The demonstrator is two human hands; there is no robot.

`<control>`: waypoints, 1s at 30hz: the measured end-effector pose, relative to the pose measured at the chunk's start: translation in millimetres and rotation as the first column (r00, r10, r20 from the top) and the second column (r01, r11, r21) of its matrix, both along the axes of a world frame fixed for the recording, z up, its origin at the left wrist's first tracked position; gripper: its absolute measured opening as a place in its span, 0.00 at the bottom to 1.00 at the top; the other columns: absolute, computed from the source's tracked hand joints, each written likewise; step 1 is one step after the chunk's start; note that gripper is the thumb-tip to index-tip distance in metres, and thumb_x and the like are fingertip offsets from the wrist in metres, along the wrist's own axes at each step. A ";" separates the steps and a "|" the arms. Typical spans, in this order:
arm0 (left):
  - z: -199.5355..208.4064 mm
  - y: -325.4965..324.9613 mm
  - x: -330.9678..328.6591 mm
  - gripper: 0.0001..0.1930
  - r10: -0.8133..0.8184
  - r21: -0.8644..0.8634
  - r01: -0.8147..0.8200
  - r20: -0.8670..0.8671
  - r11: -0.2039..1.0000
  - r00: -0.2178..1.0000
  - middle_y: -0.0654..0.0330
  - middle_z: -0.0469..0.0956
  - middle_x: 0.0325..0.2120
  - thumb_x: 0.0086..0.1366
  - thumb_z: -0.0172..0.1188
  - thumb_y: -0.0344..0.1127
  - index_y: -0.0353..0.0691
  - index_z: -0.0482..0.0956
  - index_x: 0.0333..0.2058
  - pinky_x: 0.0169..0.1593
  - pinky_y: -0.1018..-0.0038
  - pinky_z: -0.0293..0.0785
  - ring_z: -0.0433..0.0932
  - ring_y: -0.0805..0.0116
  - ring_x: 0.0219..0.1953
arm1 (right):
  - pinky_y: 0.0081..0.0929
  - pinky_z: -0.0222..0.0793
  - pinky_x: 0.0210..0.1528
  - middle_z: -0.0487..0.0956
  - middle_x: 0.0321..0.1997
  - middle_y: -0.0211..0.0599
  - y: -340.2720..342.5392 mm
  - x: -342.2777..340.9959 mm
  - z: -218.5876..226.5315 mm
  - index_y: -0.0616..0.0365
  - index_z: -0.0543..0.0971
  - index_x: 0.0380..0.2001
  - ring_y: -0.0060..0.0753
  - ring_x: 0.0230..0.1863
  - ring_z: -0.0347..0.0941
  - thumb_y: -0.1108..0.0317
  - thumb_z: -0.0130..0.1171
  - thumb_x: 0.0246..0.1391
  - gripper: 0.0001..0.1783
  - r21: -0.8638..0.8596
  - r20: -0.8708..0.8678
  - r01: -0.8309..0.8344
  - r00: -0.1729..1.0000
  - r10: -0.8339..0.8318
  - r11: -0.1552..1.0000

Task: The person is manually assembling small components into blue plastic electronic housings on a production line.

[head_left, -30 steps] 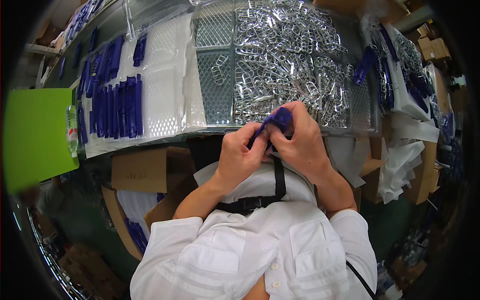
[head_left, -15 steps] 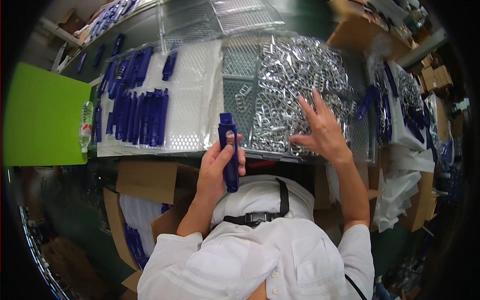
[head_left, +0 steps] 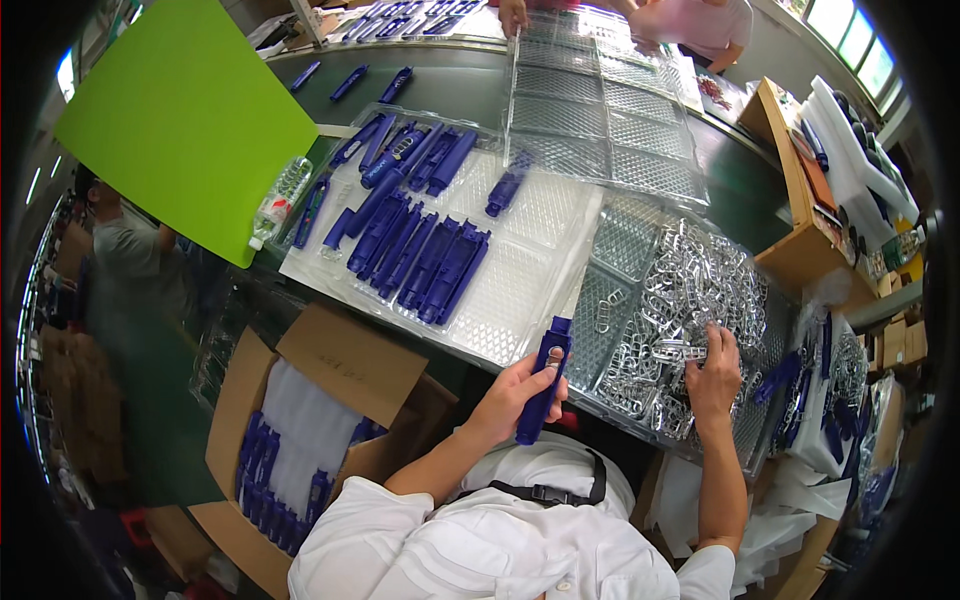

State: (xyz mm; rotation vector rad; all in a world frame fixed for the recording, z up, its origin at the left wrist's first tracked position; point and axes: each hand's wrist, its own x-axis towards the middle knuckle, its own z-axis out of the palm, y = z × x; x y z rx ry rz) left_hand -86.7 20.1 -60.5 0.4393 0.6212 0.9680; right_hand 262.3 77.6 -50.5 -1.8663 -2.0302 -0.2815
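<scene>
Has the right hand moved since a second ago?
Yes: the right hand has moved from the front edge of the clear tray forward and right, over its metal pieces.

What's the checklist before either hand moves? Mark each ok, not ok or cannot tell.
1. Blue part gripped by left hand: ok, between thumb and fingers.
2. Right hand clear of the metal pieces: not ok, its fingers are at the pile.
3. Metal piece gripped in right hand: cannot tell, too cluttered at the fingertips.
4. Bottle away from both hands: ok, beside the green board.
5. Co-worker's hand apart from both hands: ok, at the far side of the table.
</scene>
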 end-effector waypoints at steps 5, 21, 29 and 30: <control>0.9 4.7 -11.8 0.17 0.047 0.013 -0.047 -0.013 0.999 0.999 0.58 0.80 0.38 0.78 0.53 0.38 0.39 0.68 0.59 0.37 0.76 0.81 0.81 0.74 0.31 | 0.43 0.77 0.47 0.78 0.53 0.42 16.3 9.7 11.9 0.52 0.76 0.53 0.54 0.48 0.79 0.76 0.71 0.40 0.32 -0.008 0.015 -0.060 0.998 0.060 0.998; 10.7 -6.3 -58.7 0.21 0.118 0.065 -0.117 -0.022 0.991 0.993 0.52 0.80 0.39 0.76 0.56 0.37 0.34 0.66 0.62 0.37 0.77 0.78 0.80 0.72 0.30 | 0.24 0.75 0.34 0.83 0.43 0.34 314.6 -33.1 88.3 0.57 0.81 0.50 0.24 0.34 0.80 0.58 0.68 0.60 0.20 -0.218 -0.973 -0.285 0.141 -0.184 0.933; 3.6 -19.2 -59.3 0.19 0.177 0.066 -0.174 -0.051 0.983 0.983 0.50 0.80 0.40 0.76 0.56 0.39 0.33 0.68 0.58 0.38 0.76 0.78 0.80 0.71 0.30 | 0.51 0.73 0.58 0.67 0.72 0.57 358.1 -48.8 69.7 0.60 0.67 0.71 0.55 0.70 0.68 0.43 0.68 0.60 0.45 -0.165 -0.970 -0.285 0.218 -0.104 0.944; 3.1 -19.8 -56.6 0.19 0.160 0.062 -0.157 -0.047 0.986 0.986 0.51 0.80 0.40 0.76 0.56 0.39 0.33 0.68 0.58 0.38 0.76 0.78 0.80 0.72 0.30 | 0.45 0.74 0.57 0.71 0.69 0.53 342.3 -30.6 71.2 0.60 0.69 0.69 0.50 0.68 0.71 0.46 0.67 0.62 0.41 -0.117 -0.980 -0.252 0.189 -0.070 0.961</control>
